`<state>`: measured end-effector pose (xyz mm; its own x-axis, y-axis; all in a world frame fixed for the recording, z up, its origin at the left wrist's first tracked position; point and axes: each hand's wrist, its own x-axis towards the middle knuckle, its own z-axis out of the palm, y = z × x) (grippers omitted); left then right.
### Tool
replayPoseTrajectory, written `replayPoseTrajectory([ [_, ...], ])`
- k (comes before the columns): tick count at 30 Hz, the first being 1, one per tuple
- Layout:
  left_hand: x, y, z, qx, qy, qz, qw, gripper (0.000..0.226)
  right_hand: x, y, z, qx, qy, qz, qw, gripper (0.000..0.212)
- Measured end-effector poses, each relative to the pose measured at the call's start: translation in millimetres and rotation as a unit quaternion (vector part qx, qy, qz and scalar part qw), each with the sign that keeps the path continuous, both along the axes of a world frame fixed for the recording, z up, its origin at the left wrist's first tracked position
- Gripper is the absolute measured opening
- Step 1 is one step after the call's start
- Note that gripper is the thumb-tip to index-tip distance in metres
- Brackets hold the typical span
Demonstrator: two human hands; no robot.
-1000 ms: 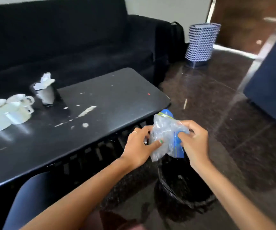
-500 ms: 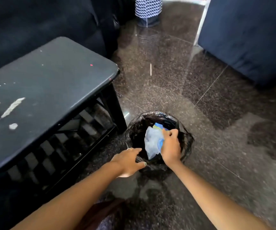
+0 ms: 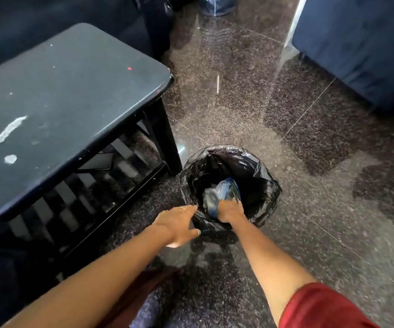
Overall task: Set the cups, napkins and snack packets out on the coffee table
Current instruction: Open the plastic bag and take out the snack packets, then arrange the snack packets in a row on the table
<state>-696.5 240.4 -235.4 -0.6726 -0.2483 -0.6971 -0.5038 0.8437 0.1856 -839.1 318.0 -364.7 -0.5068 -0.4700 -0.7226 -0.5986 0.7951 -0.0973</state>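
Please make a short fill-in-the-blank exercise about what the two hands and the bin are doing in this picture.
1. The right hand pushes a crumpled clear plastic bag into the round bin with the ____ liner.
2. The left hand rests at the bin's ____.
3. The bin stands on the floor beside the black coffee table's ____.

Missing words: black; rim; leg

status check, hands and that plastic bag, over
Right hand down in the bin, gripping the plastic bag. Left hand open at the bin's rim. Nothing in the way.
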Motion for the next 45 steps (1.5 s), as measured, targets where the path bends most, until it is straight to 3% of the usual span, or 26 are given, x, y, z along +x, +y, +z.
replayPoseTrajectory([
  [4, 4.5, -4.6, 6.1, -0.016, 0.005, 0.001, 1.0, 0.072, -3.5, 1.1, 4.9, -0.03, 0.043, 0.0, 0.999, 0.043],
  [11, 16.1, -18.4, 23.7, -0.092, 0.032, -0.02, 0.995, 0.071, -2.3, 3.9, 27.7, -0.18, 0.118, -0.021, 0.976, 0.057],
  [25, 49.0, -35.4, 105.1, -0.176, 0.173, 0.038, 0.968, 0.073, 42.6, -28.9, 161.2, -0.416, 0.245, 0.136, 0.865, 0.042],
  [32, 142.3, -59.0, 162.4, -0.253, 0.251, 0.114, 0.927, 0.073, 114.3, -70.2, 249.3, -0.546, 0.2, 0.245, 0.776, 0.04],
  [40, 283.3, -71.0, 227.4, -0.332, 0.287, 0.214, 0.873, 0.074, 212.8, -115.1, 351.3, -0.529, 0.152, 0.447, 0.705, 0.055],
  [45, 375.0, -73.4, 256.4, -0.391, 0.28, 0.259, 0.838, 0.075, 283.3, -134.2, 398.7, -0.512, 0.168, 0.541, 0.646, 0.058],
])
